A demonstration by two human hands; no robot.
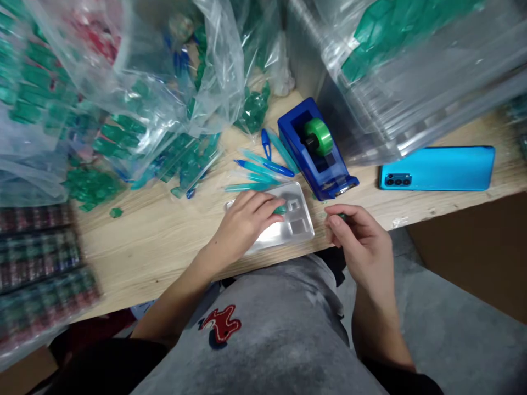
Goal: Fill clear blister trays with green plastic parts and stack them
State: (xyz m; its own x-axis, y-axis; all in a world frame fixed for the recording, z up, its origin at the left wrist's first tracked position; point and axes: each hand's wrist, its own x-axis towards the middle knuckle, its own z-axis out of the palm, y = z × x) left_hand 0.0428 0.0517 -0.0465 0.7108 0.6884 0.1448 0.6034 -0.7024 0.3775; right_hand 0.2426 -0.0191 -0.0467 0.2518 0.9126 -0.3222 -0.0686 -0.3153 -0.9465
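Observation:
A clear plastic blister tray (pixel 297 226) with moulded hollows lies at the table's front edge. My left hand (pixel 247 219) rests over it, thumb and fingers pinched on a small green piece (pixel 280 209). To the right of the tray, my right hand (pixel 362 236) is held up with its fingers closed. A bit of a small dark green piece (pixel 342 216) shows between the right thumb and fingers; its exact kind is hidden. Just behind the tray lie several blue and turquoise pens or pen-like parts (pixel 263 170).
A blue tape dispenser (pixel 325 164) with green tape stands behind my hands. A blue phone (pixel 436 168) lies at right, below a large clear plastic box (pixel 370 109). Plastic bags (pixel 218 71) and loose green pieces (pixel 90 186) fill the left; packed rows (pixel 41 263) sit front left.

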